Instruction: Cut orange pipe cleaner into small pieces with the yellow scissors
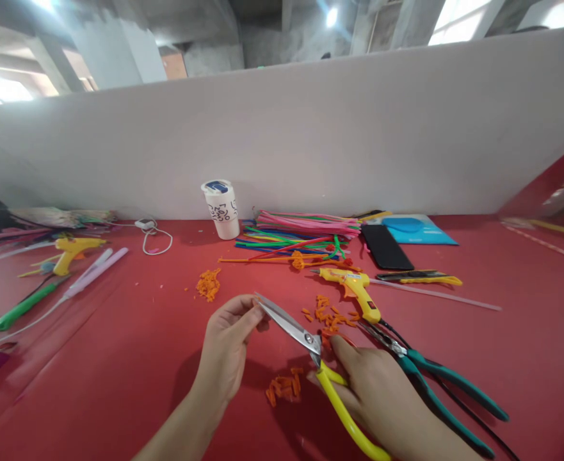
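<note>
My right hand (378, 390) grips a pair of scissors (291, 324) with a yellow handle, its long blades pointing up and to the left. The blade tips reach the fingertips of my left hand (231, 339). Thumb and forefinger there are pinched together; whatever they hold is too small to make out. Around the hands lie three loose piles of orange fuzzy bits: cut pieces (330, 314) beyond the scissors, more pieces (284, 387) below the blades, and a finer heap (208, 284) farther back on the left.
A yellow glue gun (351, 285), green-handled pliers (420, 365), a utility knife (420, 277) and a black phone (387, 247) lie at right. Behind are colourful pipe cleaners (305, 224) and a white cup (222, 211). Another glue gun (68, 253) lies left on the red table (118, 358).
</note>
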The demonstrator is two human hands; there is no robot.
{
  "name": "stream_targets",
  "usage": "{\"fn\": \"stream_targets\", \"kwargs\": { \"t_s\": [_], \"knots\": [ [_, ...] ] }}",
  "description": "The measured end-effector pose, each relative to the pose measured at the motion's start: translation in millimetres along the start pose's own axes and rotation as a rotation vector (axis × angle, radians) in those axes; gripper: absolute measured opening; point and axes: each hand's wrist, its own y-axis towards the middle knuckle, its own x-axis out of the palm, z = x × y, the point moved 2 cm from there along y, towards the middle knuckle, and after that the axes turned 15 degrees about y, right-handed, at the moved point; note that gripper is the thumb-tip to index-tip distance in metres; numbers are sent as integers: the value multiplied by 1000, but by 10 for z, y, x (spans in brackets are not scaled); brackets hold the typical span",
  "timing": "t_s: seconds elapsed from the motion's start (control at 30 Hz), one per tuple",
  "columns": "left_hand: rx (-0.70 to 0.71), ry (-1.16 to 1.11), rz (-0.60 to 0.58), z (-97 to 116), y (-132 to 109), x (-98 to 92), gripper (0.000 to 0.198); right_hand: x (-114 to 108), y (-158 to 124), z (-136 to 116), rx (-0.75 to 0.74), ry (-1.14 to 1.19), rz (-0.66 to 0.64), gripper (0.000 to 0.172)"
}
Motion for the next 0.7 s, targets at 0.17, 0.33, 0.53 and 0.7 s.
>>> {"fn": "stream_targets", "kwargs": {
  "t_s": [0.17,0.33,0.53,0.7],
  "knots": [
    [-2,4,5,17,1,6,7,18,-6,5,2,7,24,29],
    [5,13,14,35,8,3,7,20,0,20,15,2,28,29],
    [-21,11,-15,47,-5,33,7,-19,28,-4,157,243,18,30],
    [-214,35,-367,-78,-122,197,8,-63,52,-84,287,853,63,23]
  ]
}}
